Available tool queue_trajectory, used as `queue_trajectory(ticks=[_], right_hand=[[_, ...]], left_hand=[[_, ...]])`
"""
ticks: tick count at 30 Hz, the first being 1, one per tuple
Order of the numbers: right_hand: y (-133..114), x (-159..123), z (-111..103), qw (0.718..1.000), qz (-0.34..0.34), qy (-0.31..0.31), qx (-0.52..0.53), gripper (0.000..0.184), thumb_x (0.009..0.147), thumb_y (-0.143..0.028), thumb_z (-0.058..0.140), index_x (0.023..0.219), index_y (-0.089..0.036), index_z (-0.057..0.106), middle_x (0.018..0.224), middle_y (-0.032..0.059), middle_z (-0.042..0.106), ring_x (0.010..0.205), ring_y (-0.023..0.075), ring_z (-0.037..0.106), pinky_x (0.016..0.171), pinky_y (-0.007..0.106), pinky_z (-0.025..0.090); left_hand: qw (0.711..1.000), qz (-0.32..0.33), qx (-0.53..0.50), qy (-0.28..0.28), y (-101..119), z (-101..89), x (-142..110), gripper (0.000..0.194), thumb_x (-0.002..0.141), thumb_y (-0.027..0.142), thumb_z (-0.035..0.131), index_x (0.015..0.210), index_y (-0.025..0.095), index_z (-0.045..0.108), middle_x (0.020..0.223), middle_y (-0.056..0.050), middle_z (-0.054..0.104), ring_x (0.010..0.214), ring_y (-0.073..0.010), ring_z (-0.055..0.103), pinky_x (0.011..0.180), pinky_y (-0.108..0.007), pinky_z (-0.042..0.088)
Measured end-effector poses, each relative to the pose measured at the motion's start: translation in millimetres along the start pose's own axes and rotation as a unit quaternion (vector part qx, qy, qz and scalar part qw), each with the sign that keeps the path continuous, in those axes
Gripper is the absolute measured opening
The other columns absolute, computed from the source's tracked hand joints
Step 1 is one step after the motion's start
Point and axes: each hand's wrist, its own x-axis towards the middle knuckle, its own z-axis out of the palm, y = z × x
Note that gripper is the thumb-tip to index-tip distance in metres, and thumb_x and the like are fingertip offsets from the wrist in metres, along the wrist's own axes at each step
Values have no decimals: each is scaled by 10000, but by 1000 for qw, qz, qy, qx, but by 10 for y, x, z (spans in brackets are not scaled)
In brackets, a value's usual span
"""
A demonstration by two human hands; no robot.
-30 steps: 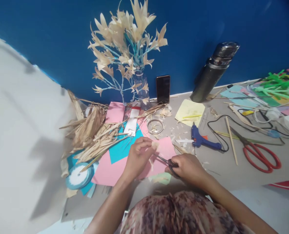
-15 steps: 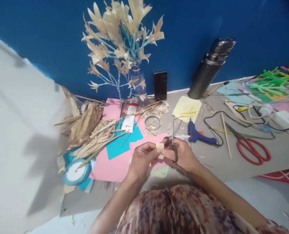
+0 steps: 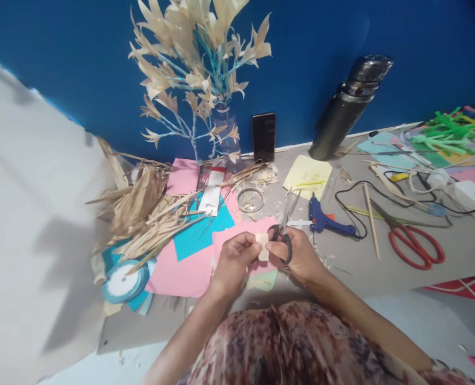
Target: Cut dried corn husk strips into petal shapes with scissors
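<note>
Between the fingertips of both hands is a small, pale cream piece (image 3: 262,247), held flat; it looks like corn husk or paper. My left hand (image 3: 235,258) pinches its left side between thumb and fingers. My right hand (image 3: 298,255) has the black-handled scissors (image 3: 286,219) hooked on its fingers, blades pointing up and slightly apart, while its thumb and finger touch the piece's right edge. Beneath the hands lie a pink paper sheet (image 3: 181,275) and a light green scrap (image 3: 262,279).
Dried husks (image 3: 141,206) and a ribbon spool (image 3: 125,280) lie at left. A tape ring (image 3: 250,200), blue glue gun (image 3: 329,222) with its cord, and red-handled scissors (image 3: 416,246) are on the table. Behind stand husk flowers (image 3: 197,69) in a bottle, a phone (image 3: 263,137) and a flask (image 3: 347,109).
The scissors swung from pointing at the left hand to pointing up, away from the piece. My right fingers came over to the piece, which now faces up between both hands.
</note>
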Motion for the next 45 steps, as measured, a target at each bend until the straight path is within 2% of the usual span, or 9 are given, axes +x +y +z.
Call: queue_trajectory(ticks=[4,10,14,20,26,30,34,37,45], right_hand=[[-91,0,-12,997,-24,-10,-72,261,626,-335,769,727,-165,598,568,-46,516,511,101,439,482,222,358],[59,14,12,999,-7,27,-17,240,611,-310,763,683,-168,584,519,-57,492,459,90,420,440,216,335],[135,40,19,998,14,25,51,216,617,-291,746,673,-168,578,502,-61,501,428,86,419,407,208,326],[-14,14,-43,999,5,-25,-28,180,621,-255,737,630,-163,583,460,-61,495,406,82,410,392,196,294],[128,20,17,1000,5,1,15,173,644,-265,725,652,-169,581,488,-60,481,429,86,411,411,202,302],[169,32,58,1000,-6,11,11,184,622,-256,740,662,-168,584,509,-61,483,440,86,417,419,201,313],[45,17,52,1000,4,6,-10,214,599,-278,754,664,-170,581,472,-69,471,413,86,399,402,204,292],[-62,5,22,999,-8,9,-33,223,590,-287,759,638,-162,581,478,-63,478,437,83,399,422,203,303],[-51,-3,-32,999,-11,-28,-25,189,610,-248,750,617,-156,586,484,-52,512,455,86,428,431,195,320]], left_hand=[[996,26,67,45,34,25,-4,183,676,252,752,610,134,628,512,26,540,473,-65,430,483,-200,319],[992,-44,-111,39,-111,88,-6,169,619,234,769,606,140,629,499,32,549,433,-71,460,480,-208,362],[990,-55,-130,26,-162,75,8,181,617,230,780,634,132,630,526,25,567,442,-71,478,494,-206,383],[1000,-16,-12,-16,-28,55,2,267,758,364,682,645,161,552,479,34,502,413,-86,439,452,-212,294],[967,134,196,94,-49,122,-53,305,865,344,560,624,181,466,554,51,402,526,-93,366,528,-229,297],[946,181,243,116,-121,152,-66,330,931,346,445,640,196,408,591,42,380,574,-111,363,555,-242,306],[961,146,222,84,-95,106,-77,325,943,384,444,677,196,438,566,48,403,544,-109,383,542,-241,315],[980,98,173,13,-36,47,-86,367,943,444,432,694,183,494,554,36,466,517,-109,433,535,-241,342],[997,7,44,-70,-122,15,-74,369,771,426,717,622,148,527,542,37,463,506,-73,389,505,-208,288]])
